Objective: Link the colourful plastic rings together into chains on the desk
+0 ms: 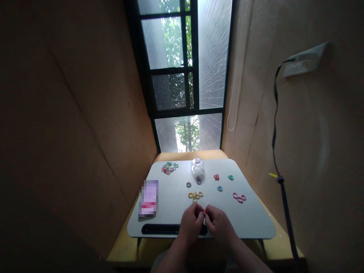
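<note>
My left hand [193,220] and my right hand [217,220] meet at the near middle of the white table, fingertips pinched together. Between them shows a sliver of a small red piece [204,212]; the fingers hide the rest of it. Just beyond lie several yellow rings [195,195], some touching each other. A dark ring [189,185] and purple rings [198,180] sit farther back, near a clear round jar [197,167]. To the right are red rings [216,177], blue rings [220,188], green rings [230,177] and pink rings [239,197].
A mixed pile of coloured rings [169,168] occupies the table's far left. A blurred pink-purple flat item [149,198] lies at its left. Along the near edge runs a black slot [160,229]. A dark cable [275,125] hangs from the wall outlet [305,65] on the right.
</note>
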The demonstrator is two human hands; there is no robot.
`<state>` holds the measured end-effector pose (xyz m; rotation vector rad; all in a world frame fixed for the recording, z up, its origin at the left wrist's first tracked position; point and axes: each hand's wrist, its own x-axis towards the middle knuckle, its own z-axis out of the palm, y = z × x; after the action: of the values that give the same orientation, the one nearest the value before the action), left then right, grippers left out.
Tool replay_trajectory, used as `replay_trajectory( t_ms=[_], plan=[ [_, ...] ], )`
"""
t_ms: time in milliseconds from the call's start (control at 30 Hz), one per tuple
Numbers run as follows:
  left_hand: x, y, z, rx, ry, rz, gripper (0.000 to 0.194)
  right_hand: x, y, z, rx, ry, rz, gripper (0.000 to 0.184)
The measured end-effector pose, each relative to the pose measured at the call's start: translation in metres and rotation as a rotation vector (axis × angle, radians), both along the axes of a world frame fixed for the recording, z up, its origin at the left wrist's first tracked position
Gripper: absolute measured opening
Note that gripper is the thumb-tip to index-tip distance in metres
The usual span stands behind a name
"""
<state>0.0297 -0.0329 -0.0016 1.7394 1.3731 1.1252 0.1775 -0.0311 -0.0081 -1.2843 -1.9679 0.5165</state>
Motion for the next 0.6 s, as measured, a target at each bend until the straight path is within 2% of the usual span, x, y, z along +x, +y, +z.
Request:
replay_trajectory(
  t_ms=[233,400,600],
  plan=[
    [-0.0033,0.0051,-0.0057,-0.056,-0.224,0.004,0.005,0.0002,0.0,0.0038,0.009,-0.034,0.028,0.013],
    [-0.0045,0.0076,-0.0092,-0.062,-0.177,0.014,0.005,-0.0007,0.002,0.0038,0.01,-0.057,0.028,0.015],
    [-0.0052,0.0075,-0.0063,-0.054,-0.151,0.008,0.006,-0.0011,0.004,0.0008,-0.008,-0.081,0.032,0.014]
  ],
)
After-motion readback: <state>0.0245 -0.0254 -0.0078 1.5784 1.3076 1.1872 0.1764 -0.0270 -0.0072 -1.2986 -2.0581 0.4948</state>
